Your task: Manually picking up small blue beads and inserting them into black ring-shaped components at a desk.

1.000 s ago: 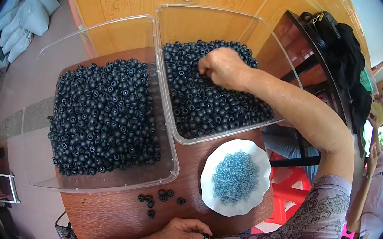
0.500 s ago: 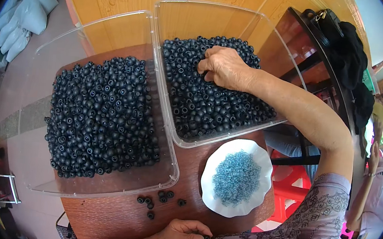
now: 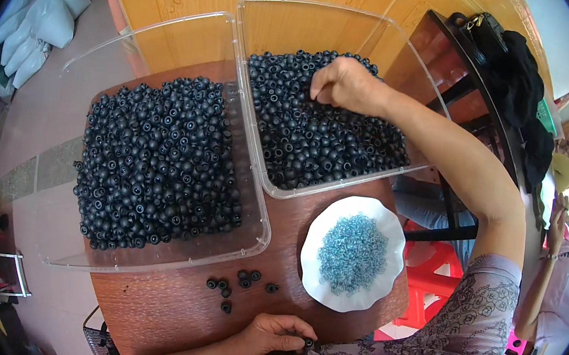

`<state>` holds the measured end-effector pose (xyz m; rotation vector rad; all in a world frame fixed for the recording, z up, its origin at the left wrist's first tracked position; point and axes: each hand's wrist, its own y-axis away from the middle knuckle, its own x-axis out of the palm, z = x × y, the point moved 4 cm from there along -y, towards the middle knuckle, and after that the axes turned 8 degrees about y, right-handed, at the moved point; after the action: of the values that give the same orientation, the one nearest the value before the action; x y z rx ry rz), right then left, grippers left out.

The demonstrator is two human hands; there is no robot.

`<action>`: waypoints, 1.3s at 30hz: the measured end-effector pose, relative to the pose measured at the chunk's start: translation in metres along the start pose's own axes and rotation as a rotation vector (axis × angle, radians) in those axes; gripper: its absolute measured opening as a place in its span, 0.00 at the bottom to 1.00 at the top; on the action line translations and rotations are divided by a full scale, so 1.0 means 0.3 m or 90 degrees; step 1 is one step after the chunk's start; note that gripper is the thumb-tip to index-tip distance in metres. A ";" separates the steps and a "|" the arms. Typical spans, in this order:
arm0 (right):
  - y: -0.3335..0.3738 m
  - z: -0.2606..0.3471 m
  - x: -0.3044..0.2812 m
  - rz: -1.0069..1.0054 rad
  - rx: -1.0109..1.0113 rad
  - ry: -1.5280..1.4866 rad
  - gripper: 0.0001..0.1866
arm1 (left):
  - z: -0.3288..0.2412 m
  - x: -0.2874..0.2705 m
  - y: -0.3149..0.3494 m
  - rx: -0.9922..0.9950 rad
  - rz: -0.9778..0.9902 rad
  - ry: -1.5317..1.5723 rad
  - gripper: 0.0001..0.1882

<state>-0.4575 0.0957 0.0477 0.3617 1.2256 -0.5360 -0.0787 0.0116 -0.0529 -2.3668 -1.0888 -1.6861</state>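
My right hand (image 3: 351, 86) reaches into the clear plastic bin (image 3: 283, 192) on the right, its fingers curled down at the heap of small round black hollow pieces (image 3: 315, 149). Its fingertips are turned away, so what they grip is hidden. Low at the table's front edge, my left hand (image 3: 273, 334) pinches one black hollow piece (image 3: 309, 343) between thumb and fingers. A white scalloped bowl (image 3: 310, 277) stands right of centre, holding tiny clear-blue pieces (image 3: 353, 254).
A second clear bin (image 3: 266, 234) at the left holds another black heap (image 3: 161, 164). Several loose black pieces (image 3: 244, 281) lie on the brown table (image 3: 167, 304). A red stool (image 3: 430, 279) and dark shelf stand at right. White sacks (image 3: 51, 18) lie far left; another person (image 3: 564, 290) sits far right.
My right hand has shifted slightly right over the black heap, its fingers more curled. My left hand stays by the table's front edge with its piece. The whole view has tilted a little.
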 end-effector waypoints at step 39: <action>0.833 0.790 0.278 -0.153 0.224 -0.883 0.06 | 0.008 0.136 0.109 0.469 -0.131 0.071 0.09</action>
<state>-0.1090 0.1584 0.0352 0.0619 -0.1804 -0.9720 -0.0519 0.0090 -0.0081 -1.7226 -1.6155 -1.1414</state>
